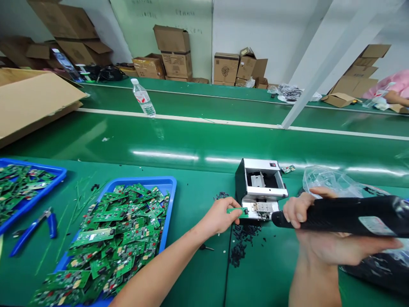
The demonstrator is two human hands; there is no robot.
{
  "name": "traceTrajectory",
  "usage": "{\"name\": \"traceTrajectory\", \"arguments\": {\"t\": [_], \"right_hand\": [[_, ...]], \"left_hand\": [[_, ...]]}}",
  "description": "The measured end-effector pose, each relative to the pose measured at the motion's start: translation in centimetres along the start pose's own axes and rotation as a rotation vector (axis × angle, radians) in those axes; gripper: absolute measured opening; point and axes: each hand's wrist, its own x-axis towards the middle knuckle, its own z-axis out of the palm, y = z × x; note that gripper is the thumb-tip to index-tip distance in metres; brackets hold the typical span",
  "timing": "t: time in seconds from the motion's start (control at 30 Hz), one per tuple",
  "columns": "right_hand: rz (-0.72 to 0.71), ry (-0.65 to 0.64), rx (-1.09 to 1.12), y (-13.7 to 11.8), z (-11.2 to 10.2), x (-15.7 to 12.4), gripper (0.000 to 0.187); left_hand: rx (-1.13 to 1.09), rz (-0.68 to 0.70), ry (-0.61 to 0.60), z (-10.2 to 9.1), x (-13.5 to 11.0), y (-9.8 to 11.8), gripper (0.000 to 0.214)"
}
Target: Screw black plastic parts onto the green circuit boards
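Observation:
My left hand (pixel 223 215) pinches a small green circuit board (pixel 238 211) at the left side of a small silver-and-black bench machine (pixel 264 190). The board's right end lies close to the metal block at the front of the machine; I cannot tell whether they touch. The fingers of my right hand (pixel 302 209) wrap around a long black object with a white label (pixel 338 216), its rounded end pointing left at the machine's front. That object hides part of the hand, and its kind is unclear.
Small black pieces (pixel 241 243) lie in front of the machine. A blue tray (pixel 171 209) heaped with circuit boards stands left of my forearm, with blue-handled cutters (pixel 35 230) further left. A water bottle (pixel 143 99) stands behind. A slanted white post (pixel 315 81) rises at right.

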Motion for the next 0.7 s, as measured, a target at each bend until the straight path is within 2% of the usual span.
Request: {"name": "traceTrajectory", "arguments": {"t": [0.17,0.47,0.7], "right_hand": [[-0.051,-0.022,-0.058,1.0,0.8,0.0,0.068],[0.002,-0.074,-0.072,2.3,0.3,0.3,0.071],[0.037,-0.033,-0.047,2.3,-0.2,-0.3,0.075]], "left_hand": [[-0.003,0.007,-0.009,-0.1,-0.1,0.2,0.026],[-0.009,0.025,-0.003,0.0,-0.1,0.3,0.023],[0.004,0.016,0.001,-0.1,-0.1,0.4,0.02]]}}
